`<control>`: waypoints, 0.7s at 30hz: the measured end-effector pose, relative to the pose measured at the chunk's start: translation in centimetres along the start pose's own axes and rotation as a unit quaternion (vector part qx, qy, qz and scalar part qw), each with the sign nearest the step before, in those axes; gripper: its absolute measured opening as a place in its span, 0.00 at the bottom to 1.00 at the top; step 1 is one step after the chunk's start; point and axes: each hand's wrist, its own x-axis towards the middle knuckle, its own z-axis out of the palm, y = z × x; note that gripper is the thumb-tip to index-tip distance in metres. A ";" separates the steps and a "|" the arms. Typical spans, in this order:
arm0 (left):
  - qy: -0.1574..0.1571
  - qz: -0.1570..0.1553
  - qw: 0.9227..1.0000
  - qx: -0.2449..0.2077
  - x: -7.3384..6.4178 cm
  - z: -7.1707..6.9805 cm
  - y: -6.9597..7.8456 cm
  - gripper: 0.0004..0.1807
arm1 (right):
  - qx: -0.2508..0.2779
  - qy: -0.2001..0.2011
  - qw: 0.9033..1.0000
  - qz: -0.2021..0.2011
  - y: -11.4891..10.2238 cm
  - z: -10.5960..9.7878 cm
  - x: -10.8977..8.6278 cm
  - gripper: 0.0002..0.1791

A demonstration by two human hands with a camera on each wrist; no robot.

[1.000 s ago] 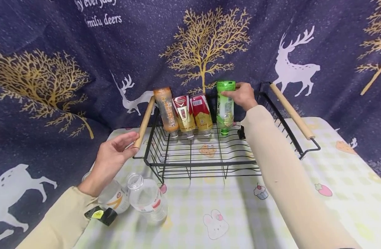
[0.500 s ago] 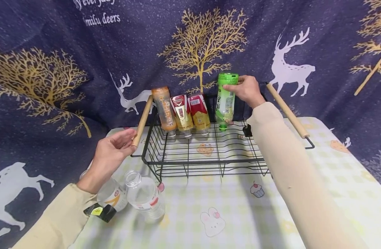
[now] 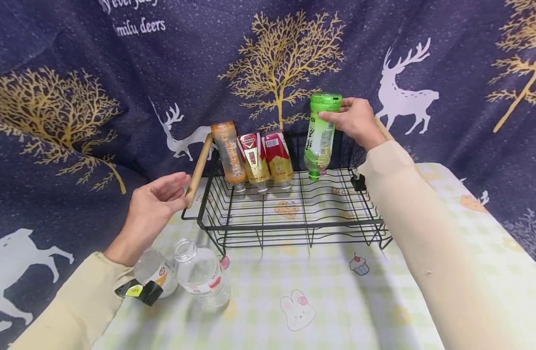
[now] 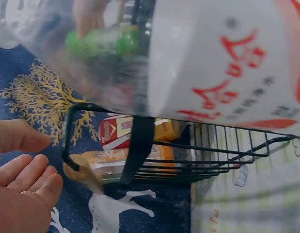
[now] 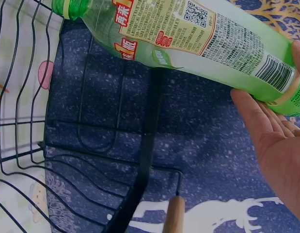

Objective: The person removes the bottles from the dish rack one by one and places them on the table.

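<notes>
My right hand (image 3: 359, 119) grips an upside-down green drink bottle (image 3: 322, 138) near its base, thumb in front. The bottle leans slightly, its green cap low over the back of a black wire basket (image 3: 289, 226). In the right wrist view the fingers lie against the label end of the bottle (image 5: 203, 39). My left hand (image 3: 151, 204) is beside the basket's left wooden handle (image 3: 199, 167), fingers loosely extended. In the left wrist view those fingers (image 4: 31, 177) stand just apart from the handle (image 4: 82, 172).
An orange bottle (image 3: 229, 153) and two red-and-gold bottles (image 3: 253, 163) stand cap-down in the basket's back left. Two clear, uncapped-looking plastic bottles (image 3: 202, 277) stand on the checked tablecloth (image 3: 329, 301) at front left. Behind hangs a dark deer-patterned cloth (image 3: 184, 58).
My right hand has raised the green bottle and carried it slightly right, away from the red-and-gold bottles. The left hand has stayed by the handle.
</notes>
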 end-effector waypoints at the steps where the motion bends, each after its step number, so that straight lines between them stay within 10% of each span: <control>1: -0.001 0.001 1.000 -0.002 0.0 -0.1 0.2 0.28 | 0.003 0.002 1.000 -0.003 -0.1 -0.2 -0.1 0.39; 21: -0.027 0.013 0.998 -0.051 0.3 -0.2 3.5 0.28 | 0.089 -0.006 0.996 -0.024 -2.2 -2.5 -3.0 0.38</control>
